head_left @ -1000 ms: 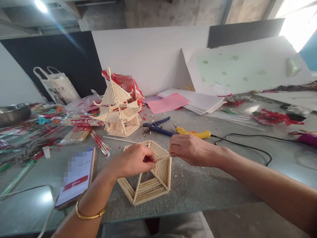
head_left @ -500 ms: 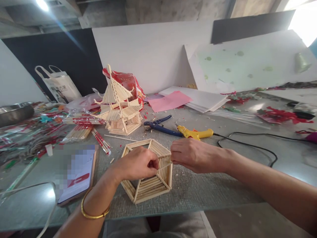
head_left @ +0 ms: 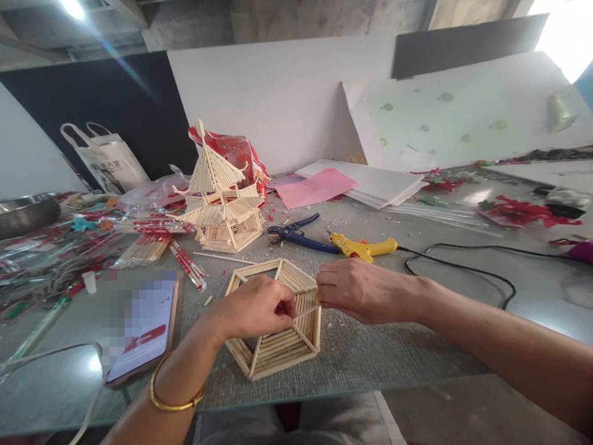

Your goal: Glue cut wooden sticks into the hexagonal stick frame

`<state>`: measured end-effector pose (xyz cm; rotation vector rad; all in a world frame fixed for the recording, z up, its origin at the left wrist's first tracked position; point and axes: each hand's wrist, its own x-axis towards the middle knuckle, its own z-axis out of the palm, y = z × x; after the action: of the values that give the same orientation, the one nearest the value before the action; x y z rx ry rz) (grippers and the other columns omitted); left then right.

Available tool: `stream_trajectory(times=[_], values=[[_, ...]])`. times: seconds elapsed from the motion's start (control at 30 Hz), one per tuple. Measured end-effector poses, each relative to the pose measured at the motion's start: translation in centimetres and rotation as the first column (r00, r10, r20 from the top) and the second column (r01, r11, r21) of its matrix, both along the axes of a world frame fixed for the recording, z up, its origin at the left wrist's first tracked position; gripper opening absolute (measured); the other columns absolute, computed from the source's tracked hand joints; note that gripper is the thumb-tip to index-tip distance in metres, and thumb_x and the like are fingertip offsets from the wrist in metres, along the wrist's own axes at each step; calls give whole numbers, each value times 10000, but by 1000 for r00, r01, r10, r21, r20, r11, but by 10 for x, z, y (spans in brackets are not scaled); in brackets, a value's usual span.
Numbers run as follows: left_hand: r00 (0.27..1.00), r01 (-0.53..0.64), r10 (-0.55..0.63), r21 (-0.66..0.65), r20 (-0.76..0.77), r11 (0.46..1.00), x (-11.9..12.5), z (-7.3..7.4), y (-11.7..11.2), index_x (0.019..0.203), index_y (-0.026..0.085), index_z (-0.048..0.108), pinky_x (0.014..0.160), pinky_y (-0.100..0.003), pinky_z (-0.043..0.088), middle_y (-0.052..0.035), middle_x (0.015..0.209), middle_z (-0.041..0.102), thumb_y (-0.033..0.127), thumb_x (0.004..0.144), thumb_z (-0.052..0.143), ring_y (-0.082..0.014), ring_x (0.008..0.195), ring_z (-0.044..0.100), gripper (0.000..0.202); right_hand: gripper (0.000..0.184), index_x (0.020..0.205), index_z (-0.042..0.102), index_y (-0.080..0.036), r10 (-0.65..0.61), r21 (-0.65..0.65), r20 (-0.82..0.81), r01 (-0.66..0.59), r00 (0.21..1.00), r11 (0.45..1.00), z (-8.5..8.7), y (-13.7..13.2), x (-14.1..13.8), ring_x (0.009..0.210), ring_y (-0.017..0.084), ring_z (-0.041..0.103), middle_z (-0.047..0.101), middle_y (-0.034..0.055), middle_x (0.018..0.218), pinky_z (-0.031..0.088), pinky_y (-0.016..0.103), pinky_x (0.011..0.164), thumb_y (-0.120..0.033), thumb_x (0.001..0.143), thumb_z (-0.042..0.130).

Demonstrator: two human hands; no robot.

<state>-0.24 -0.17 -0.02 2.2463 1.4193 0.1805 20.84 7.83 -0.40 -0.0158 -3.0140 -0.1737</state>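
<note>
A hexagonal frame of wooden sticks [head_left: 285, 352] lies flat near the table's front edge, with rows of sticks filling some of its triangular sections. Over its middle, my left hand [head_left: 259, 306] is closed in a pinch on one end of a thin wooden stick [head_left: 306, 313]. My right hand [head_left: 352, 290], at the frame's right corner, pinches the other end of that stick. The stick spans the gap between both hands, across the right section. Its ends are hidden by my fingers.
A small stick pagoda [head_left: 222, 210] stands behind the frame. Blue pliers [head_left: 301, 240] and a yellow glue gun [head_left: 364, 247] with a black cord lie beyond my right hand. To the left are a phone [head_left: 143, 334] and wrapped stick bundles [head_left: 146, 247]. Pink paper [head_left: 317, 187] lies farther back.
Both hands keep their hold on the stick, with hardly any movement over the frame. The whole view has shifted very slightly.
</note>
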Motion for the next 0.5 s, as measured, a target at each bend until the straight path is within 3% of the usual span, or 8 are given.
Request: stream_trajectory(times=[0.5], values=[[1000,4,-3,26,-3,1000,0,-2,-1,726,174,650,526,-239,319,-5,618,612,205,682,497,-107,565,508,163,195,749,519,-148,3,14,0,-3,1000,1000,-2,0,0,676,107,387,496,10,738,288,258,617,-130,886,381]])
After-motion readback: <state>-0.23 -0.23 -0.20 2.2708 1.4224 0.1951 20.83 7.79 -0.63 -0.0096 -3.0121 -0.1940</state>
